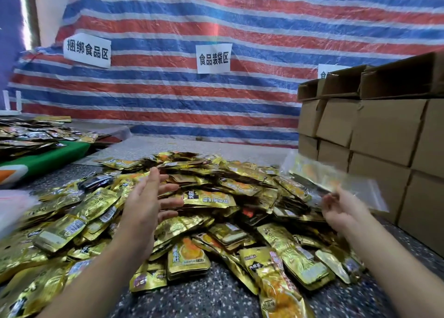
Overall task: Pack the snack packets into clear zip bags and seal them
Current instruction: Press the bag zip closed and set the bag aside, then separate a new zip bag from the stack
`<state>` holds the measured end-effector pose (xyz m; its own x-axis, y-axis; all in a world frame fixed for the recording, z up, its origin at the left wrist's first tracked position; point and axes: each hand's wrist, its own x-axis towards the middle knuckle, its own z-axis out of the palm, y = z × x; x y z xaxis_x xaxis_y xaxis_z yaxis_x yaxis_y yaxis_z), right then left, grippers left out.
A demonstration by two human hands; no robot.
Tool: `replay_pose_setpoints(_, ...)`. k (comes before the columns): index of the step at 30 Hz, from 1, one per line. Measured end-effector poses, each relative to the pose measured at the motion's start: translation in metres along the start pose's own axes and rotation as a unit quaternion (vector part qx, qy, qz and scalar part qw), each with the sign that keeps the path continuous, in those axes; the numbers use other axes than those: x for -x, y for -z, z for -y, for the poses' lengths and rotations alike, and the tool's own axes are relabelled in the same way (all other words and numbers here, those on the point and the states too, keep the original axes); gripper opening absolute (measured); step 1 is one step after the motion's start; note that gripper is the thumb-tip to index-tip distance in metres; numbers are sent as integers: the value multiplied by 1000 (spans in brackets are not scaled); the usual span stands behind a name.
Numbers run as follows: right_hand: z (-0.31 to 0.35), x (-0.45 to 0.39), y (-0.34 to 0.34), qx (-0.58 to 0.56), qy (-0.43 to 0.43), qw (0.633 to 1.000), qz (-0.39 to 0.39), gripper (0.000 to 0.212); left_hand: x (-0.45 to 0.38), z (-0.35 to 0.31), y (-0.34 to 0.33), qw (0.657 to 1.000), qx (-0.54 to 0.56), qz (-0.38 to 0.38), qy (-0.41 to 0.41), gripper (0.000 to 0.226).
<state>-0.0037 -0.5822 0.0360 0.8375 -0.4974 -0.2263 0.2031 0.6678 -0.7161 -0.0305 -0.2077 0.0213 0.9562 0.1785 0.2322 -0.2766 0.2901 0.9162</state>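
Here, your left hand (pixel 144 204) hovers over the heap of packets (pixel 209 198) on the desk (pixel 216 296), fingers straight and spread, holding nothing, likely poised to scoop up the next few. To its right, your right hand (pixel 341 208) pinches a clear bag (pixel 336 180) by its lower edge, lifted above the heap's right side; it is blurred, with gold packets showing inside, and whether its zip is closed you cannot tell. Just beyond it stand stacked boxes (pixel 384 130), possibly where filled bags go.
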Motion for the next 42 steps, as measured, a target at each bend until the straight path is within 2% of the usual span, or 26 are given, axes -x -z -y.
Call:
replay_pose_setpoints(1,-7,-5,6,18,-9,1000,-2,11,-1,1,0,1000,-2,-1,2,49)
replay_pose_setpoints(2,-12,-10,12,30,-14,999,-11,32,-1,2,1,1000,-5,-2,2,46)
replay_pose_setpoints(3,-15,-14,16,33,-18,999,-11,44,-2,3,1,1000,-8,-1,3,44)
replay_pose_setpoints(11,-4,-7,7,-67,-60,996,-1,41,-7,7,0,1000,-19,4,17,38)
replay_pose_setpoints(17,-17,22,-7,-46,-72,995,60,34,-5,9,-1,999,-28,4,23,35)
replay_pose_setpoints(23,-14,57,-39,93,-77,978,167,22,-2,8,-2,999,-41,8,22,30)
replay_pose_setpoints(30,-51,96,-41,271,16,939,213,42,-1,11,-2,995,-99,14,16,19)
replay_pose_setpoints(33,-67,104,-30,326,52,918,220,45,2,13,-3,991,-131,13,-9,26)
replay_pose_setpoints(36,-77,109,-27,367,94,899,220,48,6,11,-6,986,-161,10,-28,48)
replay_pose_setpoints(39,-85,114,-28,363,95,897,235,49,12,10,-8,980,-184,38,-65,69)
replay_pose_setpoints(42,-89,114,-28,381,100,883,256,53,15,12,-12,958,-254,59,-115,65)
